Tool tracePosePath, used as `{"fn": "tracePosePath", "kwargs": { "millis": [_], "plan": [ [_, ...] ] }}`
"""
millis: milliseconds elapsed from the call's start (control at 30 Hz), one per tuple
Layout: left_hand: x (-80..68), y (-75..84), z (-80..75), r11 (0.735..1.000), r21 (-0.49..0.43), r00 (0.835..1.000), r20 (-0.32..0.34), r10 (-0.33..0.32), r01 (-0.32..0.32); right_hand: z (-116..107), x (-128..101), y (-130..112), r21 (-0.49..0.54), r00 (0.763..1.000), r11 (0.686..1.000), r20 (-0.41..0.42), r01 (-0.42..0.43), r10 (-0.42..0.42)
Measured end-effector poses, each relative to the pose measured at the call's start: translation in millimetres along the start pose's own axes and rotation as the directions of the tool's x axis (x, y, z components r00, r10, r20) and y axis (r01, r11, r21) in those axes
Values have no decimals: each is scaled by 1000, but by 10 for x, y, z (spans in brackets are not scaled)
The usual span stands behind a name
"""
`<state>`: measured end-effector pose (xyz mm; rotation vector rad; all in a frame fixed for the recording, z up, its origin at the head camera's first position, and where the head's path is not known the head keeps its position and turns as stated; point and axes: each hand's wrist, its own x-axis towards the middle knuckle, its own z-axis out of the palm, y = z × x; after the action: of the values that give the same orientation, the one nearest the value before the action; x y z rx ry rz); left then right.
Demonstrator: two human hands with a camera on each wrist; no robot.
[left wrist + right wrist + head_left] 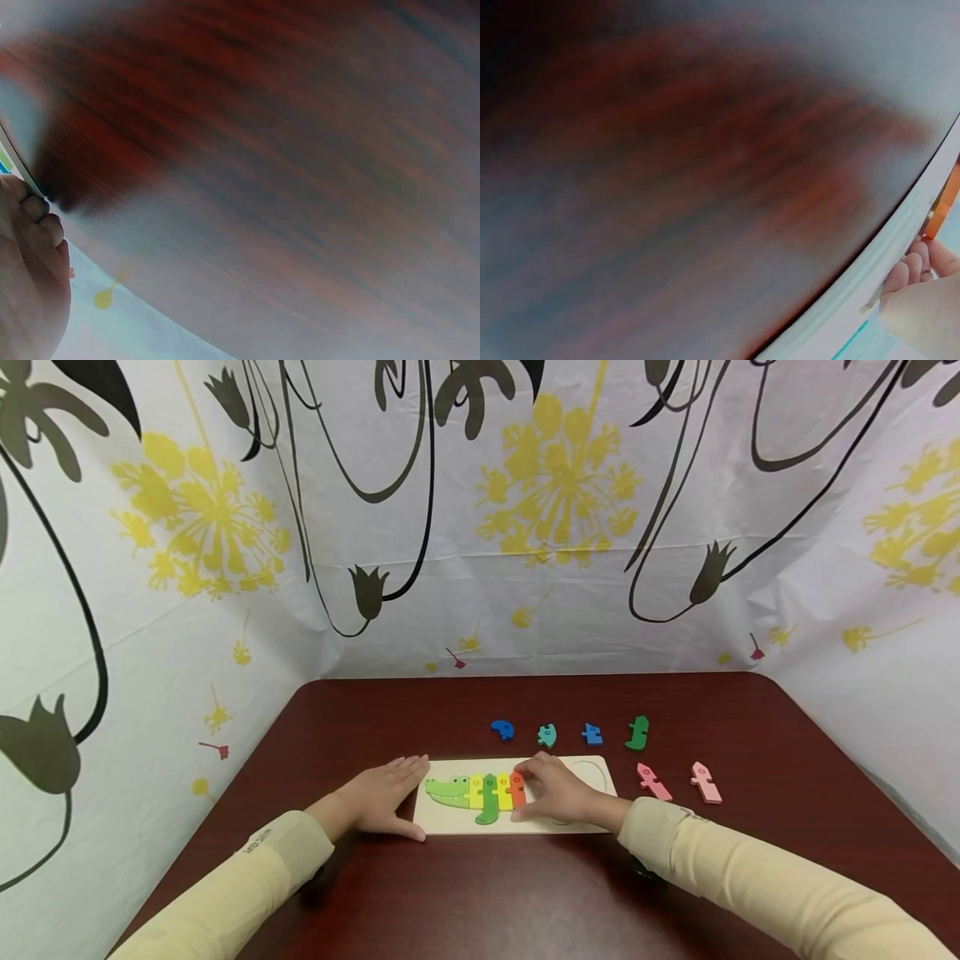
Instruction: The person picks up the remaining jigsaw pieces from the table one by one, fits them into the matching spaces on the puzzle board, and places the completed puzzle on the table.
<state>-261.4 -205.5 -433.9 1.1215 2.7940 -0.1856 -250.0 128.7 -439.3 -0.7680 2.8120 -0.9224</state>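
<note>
A pale wooden puzzle board (450,824) lies on the table. In its left part sit a green crocodile head (450,793), yellow pieces and a green leg piece (488,802). My right hand (564,792) pinches an orange puzzle piece (517,788) between thumb and fingers, beside the yellow piece (504,793). The right wrist view shows the fingertips at the orange piece (945,204) near the board's edge. With fingers extended and thumb spread, my left hand (378,797) rests at the board's left edge. Only part of that hand (34,274) shows in the left wrist view.
Behind the board lie a blue piece (502,729), a teal piece (547,736), another blue piece (592,734) and a green piece (637,733). Two pink pieces (706,783) are at the right. A patterned white cloth (480,610) surrounds the dark red table (480,893).
</note>
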Motion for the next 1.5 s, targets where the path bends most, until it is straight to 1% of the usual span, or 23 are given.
{"fn": "tracePosePath", "kwargs": {
  "millis": [367,800,1133,1500],
  "plan": [
    [-10,4,10,1000,-8,1000,-1,3,-3,2,-5,-14,-26,1000,1000,3,-14,15],
    [-11,15,-25,1000,-4,1000,4,4,-4,-12,-10,-39,-46,999,998,11,-37,37],
    [-13,28,-57,1000,-11,1000,7,8,-8,-14,-4,-46,-57,999,998,7,-35,36],
    [-17,8,-22,1000,1,1000,-2,6,-6,-8,0,-41,-41,1000,999,-4,-18,18]
  ]
}}
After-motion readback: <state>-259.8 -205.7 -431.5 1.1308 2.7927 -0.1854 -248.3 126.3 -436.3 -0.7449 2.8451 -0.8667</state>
